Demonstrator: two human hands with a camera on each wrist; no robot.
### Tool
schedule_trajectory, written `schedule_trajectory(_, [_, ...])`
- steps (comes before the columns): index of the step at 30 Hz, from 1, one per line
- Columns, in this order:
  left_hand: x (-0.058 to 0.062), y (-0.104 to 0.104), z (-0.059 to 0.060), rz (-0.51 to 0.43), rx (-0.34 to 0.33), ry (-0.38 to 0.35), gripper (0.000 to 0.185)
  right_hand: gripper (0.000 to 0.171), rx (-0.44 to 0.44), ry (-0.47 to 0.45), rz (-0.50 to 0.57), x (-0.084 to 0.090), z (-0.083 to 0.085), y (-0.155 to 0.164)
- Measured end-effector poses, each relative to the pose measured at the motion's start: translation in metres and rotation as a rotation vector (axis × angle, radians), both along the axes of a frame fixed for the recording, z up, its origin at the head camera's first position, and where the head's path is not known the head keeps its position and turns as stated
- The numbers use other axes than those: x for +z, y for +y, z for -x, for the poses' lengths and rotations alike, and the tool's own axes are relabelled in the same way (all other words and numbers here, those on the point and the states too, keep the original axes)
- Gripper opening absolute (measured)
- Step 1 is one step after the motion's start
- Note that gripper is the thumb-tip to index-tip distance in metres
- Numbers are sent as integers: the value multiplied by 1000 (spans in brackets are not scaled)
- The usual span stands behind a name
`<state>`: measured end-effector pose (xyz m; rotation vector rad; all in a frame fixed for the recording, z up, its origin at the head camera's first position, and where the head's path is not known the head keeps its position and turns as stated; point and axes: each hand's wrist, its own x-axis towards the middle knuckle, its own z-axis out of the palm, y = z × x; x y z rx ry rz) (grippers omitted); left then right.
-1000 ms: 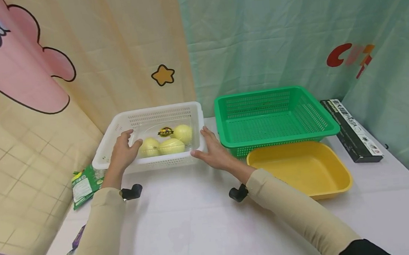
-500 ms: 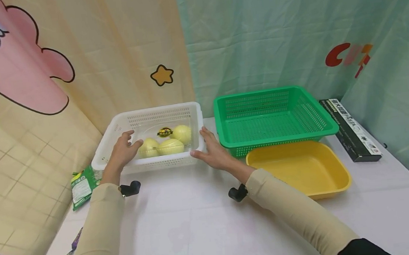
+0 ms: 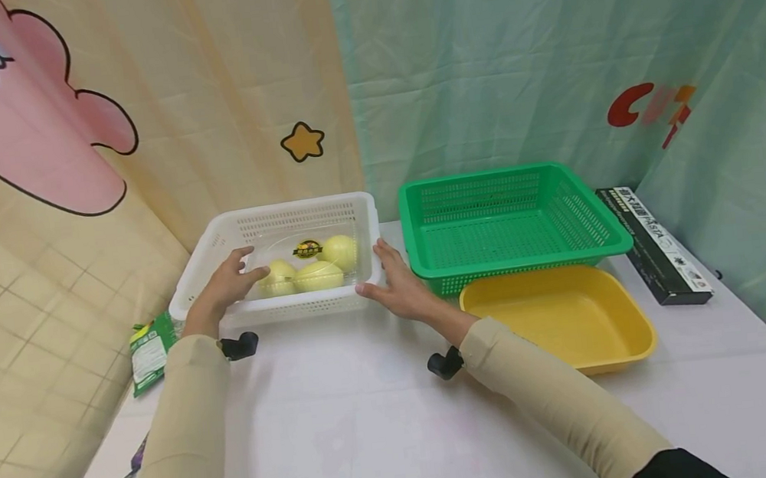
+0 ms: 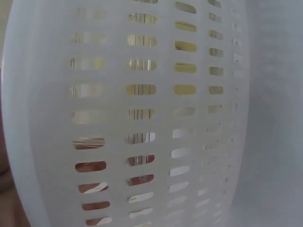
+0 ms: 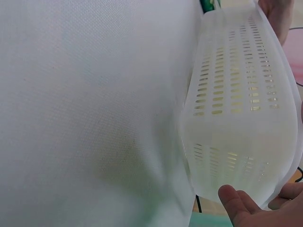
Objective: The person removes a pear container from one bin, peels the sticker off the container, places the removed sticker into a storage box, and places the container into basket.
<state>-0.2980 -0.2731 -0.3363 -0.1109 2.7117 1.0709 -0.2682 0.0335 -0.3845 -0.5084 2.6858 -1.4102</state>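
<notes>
A white slotted basket holds a clear plastic pack of yellow-green round fruit with a black-and-yellow label. My left hand reaches over the basket's near left side and grips the left end of the pack, its thumb toward the fruit. Parts of that hand show through the slots in the left wrist view. My right hand rests against the basket's near right corner, thumb on the near side and fingers extended along the right rim. In the right wrist view its thumb lies at the outer wall.
A green slotted basket stands right of the white one, with a yellow tray before it. A black pasta box lies far right. Left are a green packet and a small purple wrapper. Curtains close off the back.
My left wrist has shifted slightly left and up, with the fingers still at the pack. The right hand and the basket stay essentially in place; the whole view drifts slightly.
</notes>
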Motion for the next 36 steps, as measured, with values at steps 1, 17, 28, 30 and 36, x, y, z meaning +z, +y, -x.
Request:
schedule_trajectory(1, [0, 0, 0, -5, -2, -10, 78, 87, 0, 0, -1, 0, 0, 0])
schedule_trajectory(17, [0, -2, 6, -13, -56, -68, 78, 87, 2, 12, -16, 0, 0, 0])
schedule_trajectory(28, [-1, -1, 7, 11, -78, -50, 77, 87, -1, 4, -13, -2, 0, 1])
schedule_trajectory(30, [-1, -1, 6, 3, -64, -46, 77, 88, 1, 0, -12, -2, 0, 1])
schedule_trajectory(36, [-1, -1, 4, -60, -24, -22, 77, 87, 7, 2, -11, -1, 0, 1])
